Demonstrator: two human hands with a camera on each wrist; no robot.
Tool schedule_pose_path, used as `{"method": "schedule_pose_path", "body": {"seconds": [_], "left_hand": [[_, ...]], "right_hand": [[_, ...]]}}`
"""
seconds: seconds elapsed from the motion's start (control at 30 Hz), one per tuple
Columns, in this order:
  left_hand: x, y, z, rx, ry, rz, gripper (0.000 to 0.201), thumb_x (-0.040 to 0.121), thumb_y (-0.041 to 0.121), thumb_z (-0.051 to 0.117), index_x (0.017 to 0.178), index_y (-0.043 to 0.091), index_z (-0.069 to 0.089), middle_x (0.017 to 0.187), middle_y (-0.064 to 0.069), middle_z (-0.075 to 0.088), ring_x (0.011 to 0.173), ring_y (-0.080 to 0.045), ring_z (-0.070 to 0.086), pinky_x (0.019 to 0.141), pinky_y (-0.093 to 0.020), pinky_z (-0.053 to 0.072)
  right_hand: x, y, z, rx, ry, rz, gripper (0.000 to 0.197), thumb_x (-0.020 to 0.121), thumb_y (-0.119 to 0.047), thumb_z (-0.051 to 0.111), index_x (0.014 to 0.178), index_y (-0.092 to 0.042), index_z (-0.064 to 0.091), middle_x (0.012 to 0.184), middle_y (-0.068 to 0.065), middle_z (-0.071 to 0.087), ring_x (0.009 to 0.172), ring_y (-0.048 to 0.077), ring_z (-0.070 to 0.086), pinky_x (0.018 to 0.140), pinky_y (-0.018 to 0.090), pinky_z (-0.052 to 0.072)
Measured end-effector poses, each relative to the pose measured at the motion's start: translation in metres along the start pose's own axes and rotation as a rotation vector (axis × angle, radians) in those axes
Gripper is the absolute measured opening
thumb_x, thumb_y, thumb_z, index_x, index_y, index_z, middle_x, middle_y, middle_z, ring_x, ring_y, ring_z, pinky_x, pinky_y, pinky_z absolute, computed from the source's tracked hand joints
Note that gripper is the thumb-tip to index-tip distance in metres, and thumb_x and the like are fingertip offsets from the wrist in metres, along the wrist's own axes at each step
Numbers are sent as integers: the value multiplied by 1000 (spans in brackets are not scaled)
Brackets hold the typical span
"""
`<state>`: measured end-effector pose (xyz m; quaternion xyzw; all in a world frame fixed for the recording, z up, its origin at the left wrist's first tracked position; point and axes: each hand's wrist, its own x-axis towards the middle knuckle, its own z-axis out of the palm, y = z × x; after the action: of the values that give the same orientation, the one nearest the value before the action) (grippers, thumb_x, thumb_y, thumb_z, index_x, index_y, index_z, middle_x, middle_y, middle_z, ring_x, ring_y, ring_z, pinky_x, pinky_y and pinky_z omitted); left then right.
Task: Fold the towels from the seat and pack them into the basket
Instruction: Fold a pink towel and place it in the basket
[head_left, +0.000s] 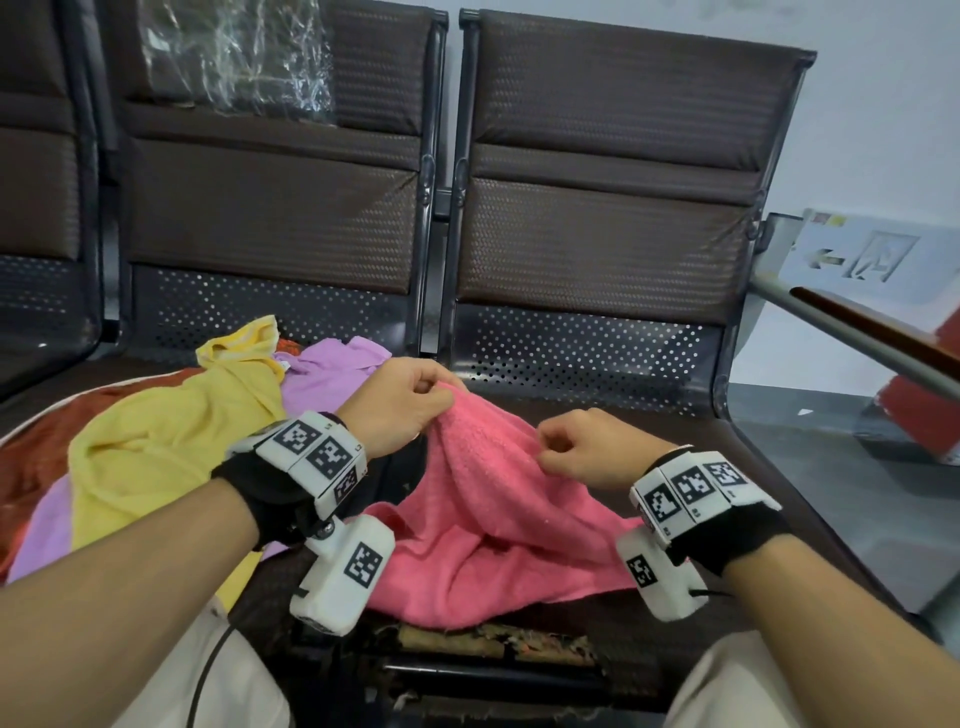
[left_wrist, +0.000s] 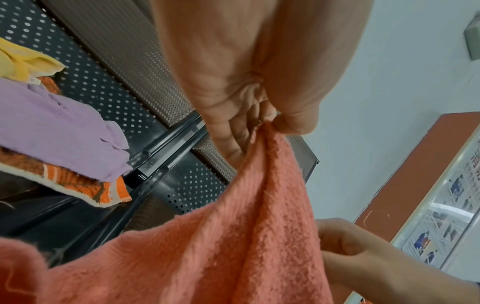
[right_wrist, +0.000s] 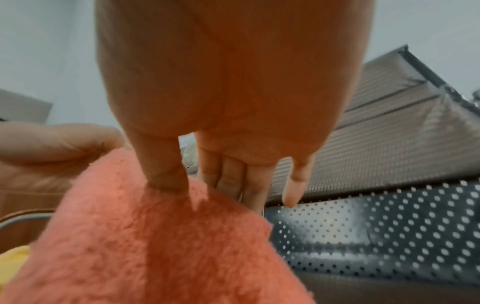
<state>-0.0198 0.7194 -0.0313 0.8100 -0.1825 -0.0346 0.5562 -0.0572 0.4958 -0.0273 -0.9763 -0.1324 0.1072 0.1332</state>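
The pink towel (head_left: 498, 514) lies in the lower middle of the head view, on the dark seat (head_left: 779, 467). Its upper part is lifted into a small peak and the rest is spread and wrinkled on the seat. I judge that the step in hand is the opening of this towel, to find its edge or corners before the first fold; no fold is made yet.

The left hand (head_left: 400, 402) holds the peak of the towel, just left of centre. Its grip is closed on the cloth: in the left wrist view the thumb and fingers (left_wrist: 233, 131) pinch the top edge. The right hand (head_left: 576, 452), a little lower and to the right, also pinches the towel with curled fingers.

The next move probably calls for sliding both grips apart along the edge until the cloth hangs flat.

At the left of the frame wait a yellow towel (head_left: 171, 447) and a purple towel (head_left: 332, 371), with an orange one partly under them. The basket is not in view.
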Motion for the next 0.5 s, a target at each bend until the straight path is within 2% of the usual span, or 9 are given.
{"method": "schedule_pose_path", "body": {"seconds": [0.1,0.17,0.23,0.3,0.33,0.4,0.47,0.5], "left_hand": [[-1,4,-1,42,22,68,32,86,-4,48,77,21,66,56,19,63,52,9,54,52,-4,38],[-2,5,-1,55,18,90,32,86,-4,48,77,21,65,67,15,63,58,10,55,56,-3,39],[-3,4,-1,75,5,90,31,86,-2,49,75,22,65,72,9,62,59,7,54,58,-6,39],[-3,2,-3,86,13,71,28,85,2,52,72,23,64,72,5,62,62,-1,53,60,-13,41],[-2,1,-5,85,35,58,27,84,4,53,70,23,64,72,5,62,64,-4,52,62,-16,41],[0,-1,-10,91,76,44,25,85,6,52,68,22,62,72,8,60,68,-4,52,66,-18,41],[1,-1,-11,117,73,40,26,87,5,49,68,21,58,73,8,56,71,-5,50,68,-19,38],[0,0,-9,126,63,35,27,88,5,47,67,21,55,72,8,54,71,-7,48,68,-20,38]], "right_hand": [[1,6,0,-199,37,6,23,83,-25,56,65,-20,43,69,-3,54,74,19,49,77,31,26],[2,5,2,-301,48,19,24,82,-23,53,63,-20,40,70,-5,53,79,21,52,80,34,23],[2,2,4,-355,72,22,20,83,-19,50,66,-22,42,81,-5,54,95,22,54,80,35,23],[2,2,4,-292,179,-1,8,84,-16,50,87,-22,54,100,-1,58,107,23,52,84,38,35],[0,1,3,-223,262,-2,20,83,-15,52,102,-21,54,106,-1,59,108,24,53,82,39,41],[-2,2,-1,-75,398,20,40,78,-16,60,114,-24,46,100,-3,62,99,25,58,72,35,44],[-4,-1,-5,-25,370,50,48,77,-21,68,120,-26,48,90,-7,59,94,22,59,74,37,48],[-5,-3,-5,-66,316,45,41,78,-25,70,116,-26,56,89,-7,57,96,21,58,77,38,50]]}}
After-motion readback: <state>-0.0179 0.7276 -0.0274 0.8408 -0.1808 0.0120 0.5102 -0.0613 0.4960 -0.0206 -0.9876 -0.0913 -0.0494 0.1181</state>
